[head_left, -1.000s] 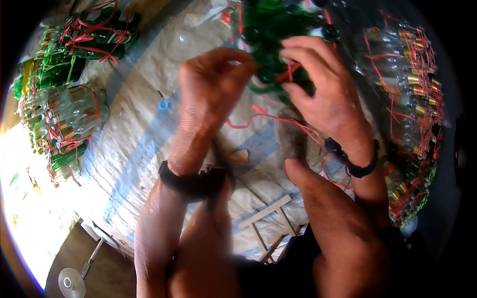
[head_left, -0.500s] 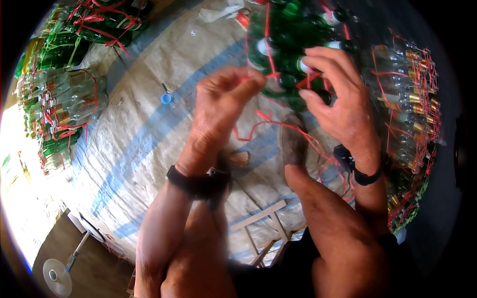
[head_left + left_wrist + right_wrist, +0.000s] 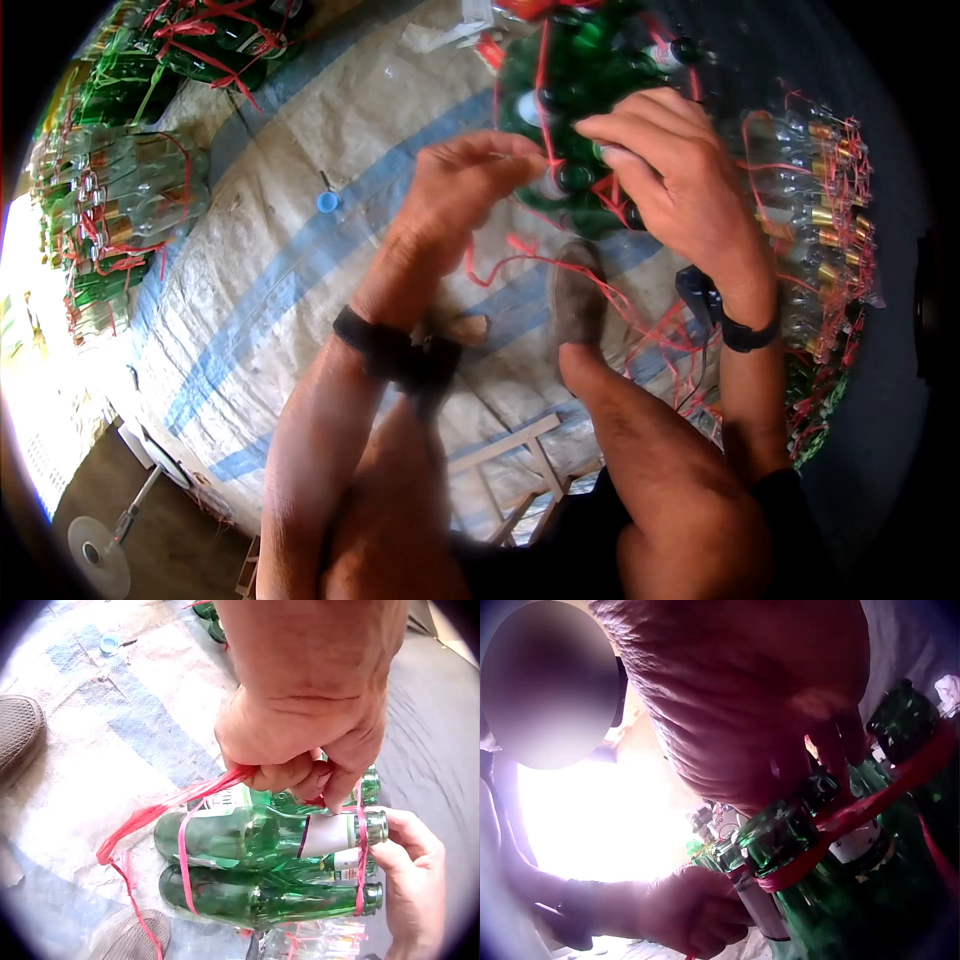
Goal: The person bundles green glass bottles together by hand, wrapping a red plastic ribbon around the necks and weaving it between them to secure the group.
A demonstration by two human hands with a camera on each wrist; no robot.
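A bundle of green glass bottles [image 3: 225, 840], bound with red plastic string [image 3: 180, 796], stands in front of the person. In the left wrist view the left hand [image 3: 307, 720] grips a strand of that string, its fingers curled close over the bottles. The strand's loose tail trails down past a shoe. On the neck side, the right hand [image 3: 416, 877] has its thumb and fingers around a bottle mouth [image 3: 379, 826]. The right wrist view shows the right hand [image 3: 757, 697] reaching among the bottle necks [image 3: 780, 836], its fingertips partly hidden behind them.
Clear bottle bundles stand at the right [image 3: 800, 210] and left [image 3: 150, 190], with more green bottles [image 3: 225, 40] at upper left. A patterned tarp [image 3: 300, 290] covers the floor. A blue cap-like item [image 3: 327, 202] lies on it. Loose red string [image 3: 590, 270] crosses near the shoe [image 3: 578, 300].
The left hand has moved right, toward the bottle necks. The right hand's thumb and fingers, earlier spread apart, have come closer together at a bottle top. The head view has shifted slightly.
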